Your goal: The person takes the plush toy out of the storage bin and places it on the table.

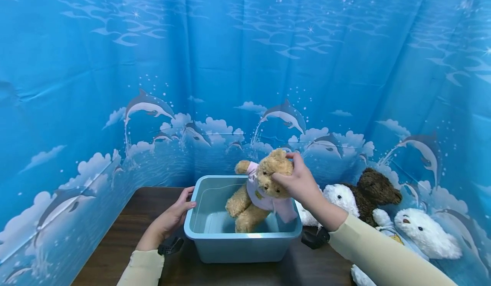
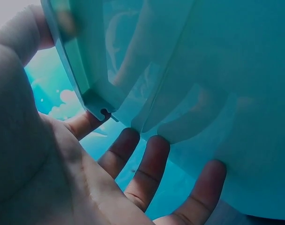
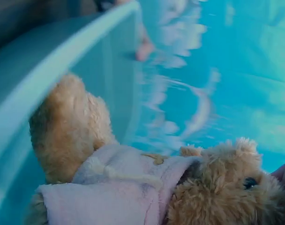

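Observation:
A tan teddy bear point(image 1: 264, 188) in a pale pink top is partly inside a blue-green plastic bin point(image 1: 245, 247), tilted, its legs below the rim. My right hand point(image 1: 301, 179) grips the bear by its head, thumb across the face. In the right wrist view the teddy bear point(image 3: 128, 187) lies along the bin wall point(image 3: 121, 89). At the bin's left side, my left hand point(image 1: 174, 213) holds the rim. The left wrist view has the thumb over the rim and several fingertips point(image 2: 154, 145) against the outer wall.
To the right of the bin, several plush toys are heaped: a dark brown bear point(image 1: 379, 188), a white one point(image 1: 426, 230) in a light outfit and another white one point(image 1: 341, 198). Under the bin is a dark wooden table point(image 1: 111, 243). A dolphin-print curtain point(image 1: 215, 85) hangs behind.

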Tool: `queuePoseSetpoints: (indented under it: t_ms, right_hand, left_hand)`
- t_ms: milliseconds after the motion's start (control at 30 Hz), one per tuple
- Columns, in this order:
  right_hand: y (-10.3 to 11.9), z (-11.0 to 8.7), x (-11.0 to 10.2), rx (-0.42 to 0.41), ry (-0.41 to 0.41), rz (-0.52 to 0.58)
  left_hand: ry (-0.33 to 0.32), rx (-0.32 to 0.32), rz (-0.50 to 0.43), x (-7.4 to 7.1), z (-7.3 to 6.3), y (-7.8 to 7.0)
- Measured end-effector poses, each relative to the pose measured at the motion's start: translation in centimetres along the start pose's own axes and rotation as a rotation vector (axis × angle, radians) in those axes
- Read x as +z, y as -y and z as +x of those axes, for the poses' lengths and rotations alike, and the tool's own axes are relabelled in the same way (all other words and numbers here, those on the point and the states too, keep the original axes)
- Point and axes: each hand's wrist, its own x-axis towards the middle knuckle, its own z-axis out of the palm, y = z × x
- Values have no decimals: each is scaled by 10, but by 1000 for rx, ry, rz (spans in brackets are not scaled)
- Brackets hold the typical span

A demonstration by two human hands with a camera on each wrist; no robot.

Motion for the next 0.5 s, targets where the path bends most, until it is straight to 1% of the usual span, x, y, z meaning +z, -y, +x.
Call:
queuePoseSetpoints:
  t_ms: [100,200,267,300,400,500]
  right_hand:
    - [9,-14,-19,-49,-56,55]
    - [21,-35,-41,-115,-83,124]
    - [27,-50,-55,-159,-117,146]
    - [29,-58,-62,-179,-138,150]
    - [31,-81,-82,-217,-231,106]
    - [25,-101,-97,-204,-343,71]
  left_hand:
    - [-8,-8,-10,1,-2,2]
    - [-4,-10,-20,2,-3,4]
    - [0,-4,-14,2,-3,4]
    - [2,-1,-10,1,-3,4]
    - [11,11,-2,0,-2,2]
    - [11,8,-3,0,-1,0]
